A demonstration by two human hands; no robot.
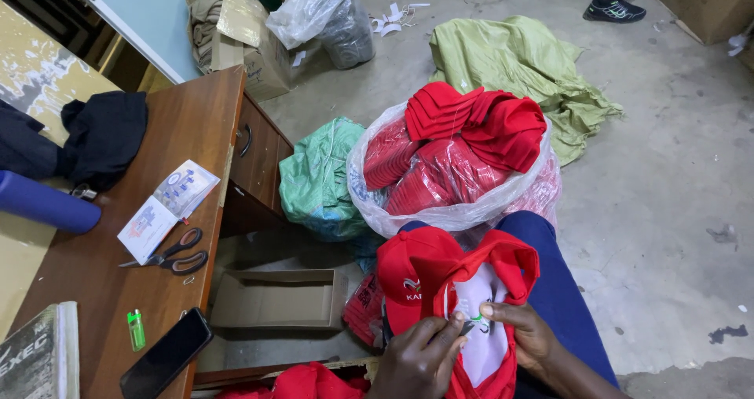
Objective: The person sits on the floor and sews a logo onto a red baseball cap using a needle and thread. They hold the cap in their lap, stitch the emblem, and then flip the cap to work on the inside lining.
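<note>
- left hand (420,356) pinches the white lining of a red cap (455,289) on the lap
- right hand (522,332) fingers grip the cap's inside edge
- clear bag of red caps (455,171) just beyond

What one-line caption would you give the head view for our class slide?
Both hands, left hand and right hand, grip a red cap turned inside out, beside a clear bag of red caps.

Head cam, looks steeply down, close over lap; single view.
</note>
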